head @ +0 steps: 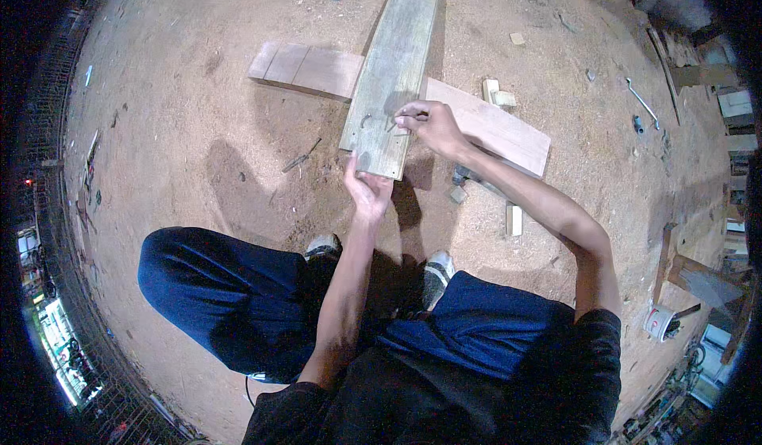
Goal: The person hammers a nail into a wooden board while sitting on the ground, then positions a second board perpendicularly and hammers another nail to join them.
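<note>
A long weathered wooden plank runs away from me across a thicker wooden board that lies crosswise on the ground. My left hand grips the plank's near end from below, thumb at its left edge. Over the plank's right side is my right hand, its fingertips pinched on a thin nail. Another dark, bent nail or hook shows on the plank's face, left of that hand. Small dark holes are visible near the plank's end. A dark metal tool, partly hidden, lies below my right forearm.
Small wood blocks lie beyond the crosswise board, with another block nearer me. A wrench and a socket rest on the dusty ground at right. A white bucket stands at lower right. Thin dark pieces lie left of the plank.
</note>
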### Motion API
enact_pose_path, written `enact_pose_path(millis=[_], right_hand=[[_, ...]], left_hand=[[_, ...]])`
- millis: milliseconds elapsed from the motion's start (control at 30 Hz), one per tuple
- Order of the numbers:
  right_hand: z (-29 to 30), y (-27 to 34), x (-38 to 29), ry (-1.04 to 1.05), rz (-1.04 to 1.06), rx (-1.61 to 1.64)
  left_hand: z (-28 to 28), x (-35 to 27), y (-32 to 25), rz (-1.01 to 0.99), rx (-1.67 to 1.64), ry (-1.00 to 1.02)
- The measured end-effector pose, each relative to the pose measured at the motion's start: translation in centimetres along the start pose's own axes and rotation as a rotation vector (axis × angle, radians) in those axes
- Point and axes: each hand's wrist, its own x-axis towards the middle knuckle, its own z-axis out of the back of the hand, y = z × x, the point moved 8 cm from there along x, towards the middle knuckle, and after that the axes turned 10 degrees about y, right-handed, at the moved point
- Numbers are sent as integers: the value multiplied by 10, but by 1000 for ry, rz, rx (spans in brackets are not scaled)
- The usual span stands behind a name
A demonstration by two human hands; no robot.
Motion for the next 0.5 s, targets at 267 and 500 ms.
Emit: enact_pose_path(millis=[267, 500], right_hand=[[-9, -6, 7, 26, 27, -98], [-7, -1, 7, 33, 9, -176]], left_hand=[[16, 19, 6, 66, 86, -3], [5, 15, 9, 111, 80, -55]])
